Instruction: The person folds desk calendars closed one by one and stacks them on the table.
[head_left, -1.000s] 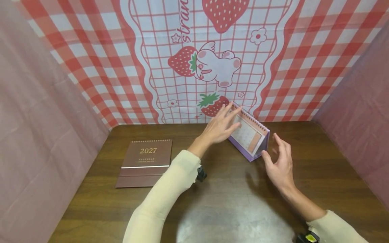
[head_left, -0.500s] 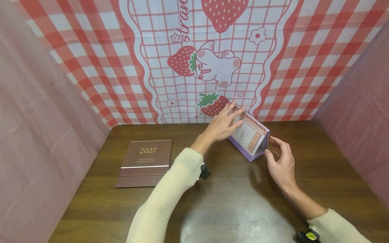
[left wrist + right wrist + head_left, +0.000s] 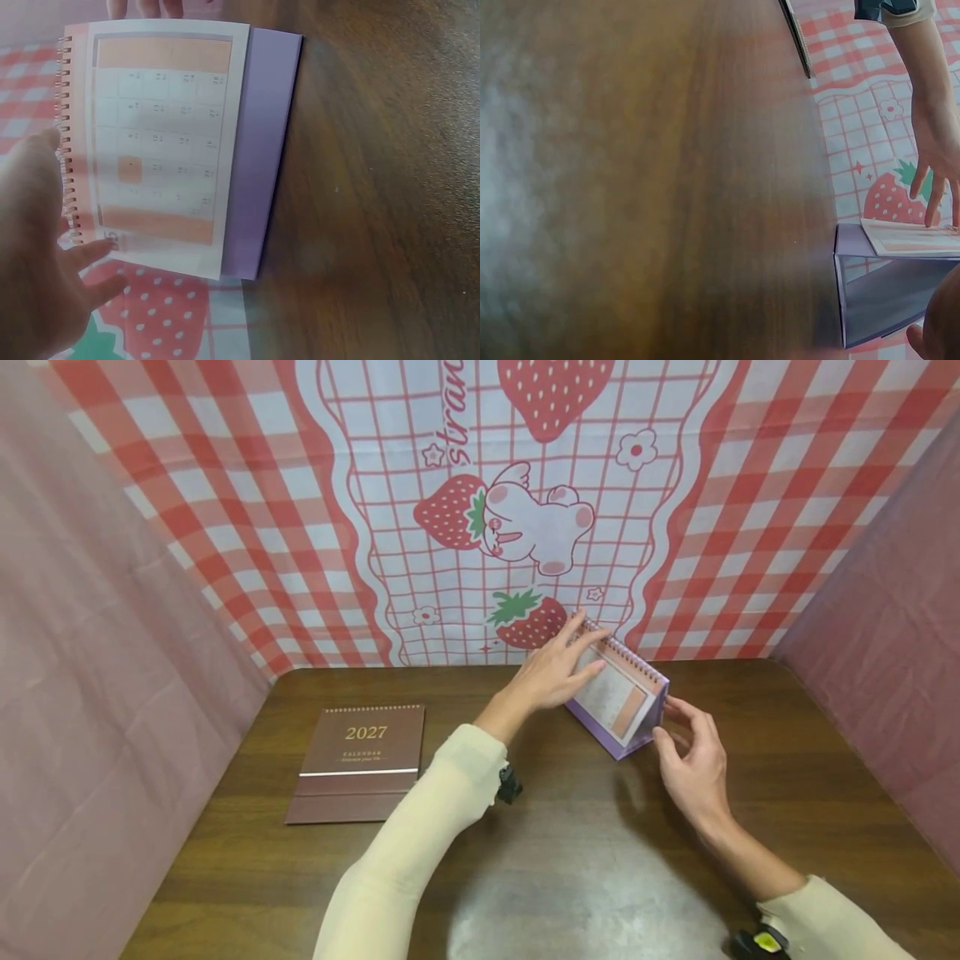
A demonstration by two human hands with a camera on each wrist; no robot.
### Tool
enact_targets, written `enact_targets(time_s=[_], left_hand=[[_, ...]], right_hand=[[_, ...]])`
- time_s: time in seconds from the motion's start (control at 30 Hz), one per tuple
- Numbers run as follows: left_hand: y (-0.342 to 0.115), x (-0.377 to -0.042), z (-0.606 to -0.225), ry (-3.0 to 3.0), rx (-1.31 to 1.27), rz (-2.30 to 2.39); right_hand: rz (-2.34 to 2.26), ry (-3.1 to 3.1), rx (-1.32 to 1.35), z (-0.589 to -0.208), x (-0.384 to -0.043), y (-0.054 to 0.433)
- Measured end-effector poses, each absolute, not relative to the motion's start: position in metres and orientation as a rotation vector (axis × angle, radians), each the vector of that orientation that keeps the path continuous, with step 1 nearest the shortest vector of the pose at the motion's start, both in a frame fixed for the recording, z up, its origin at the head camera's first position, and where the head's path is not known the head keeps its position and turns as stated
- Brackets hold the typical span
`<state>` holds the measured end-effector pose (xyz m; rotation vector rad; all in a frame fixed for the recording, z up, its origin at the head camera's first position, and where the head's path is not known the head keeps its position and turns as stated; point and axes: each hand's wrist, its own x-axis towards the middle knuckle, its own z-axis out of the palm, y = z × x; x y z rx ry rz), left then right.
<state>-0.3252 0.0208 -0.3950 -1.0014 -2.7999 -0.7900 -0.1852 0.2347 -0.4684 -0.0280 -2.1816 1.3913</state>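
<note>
Your step looks like adjusting the purple calendar (image 3: 618,689), right of and beyond the brown calendar (image 3: 363,747). Your left hand (image 3: 551,675) spreads against it; your right hand (image 3: 694,768) curves loosely beside its near end. Turning it likely needs both together.

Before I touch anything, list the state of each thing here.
purple calendar: standing like a tent, dated page showing
brown calendar: lying flat, cover up
left hand: fingers spread, at the purple calendar's top
right hand: fingers bent, at the purple calendar's nearer end
checked cloth: hanging at the back
</note>
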Motion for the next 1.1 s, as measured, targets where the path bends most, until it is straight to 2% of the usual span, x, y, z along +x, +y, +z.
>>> enact_targets(time_s=[1.1], left_hand=[[0.0271, -0.3237, -0.3965, -2.825, -0.943, -0.708]], right_hand=[[1.451, -2.178, -0.029, -0.4599, -0.1935, 0.2408]])
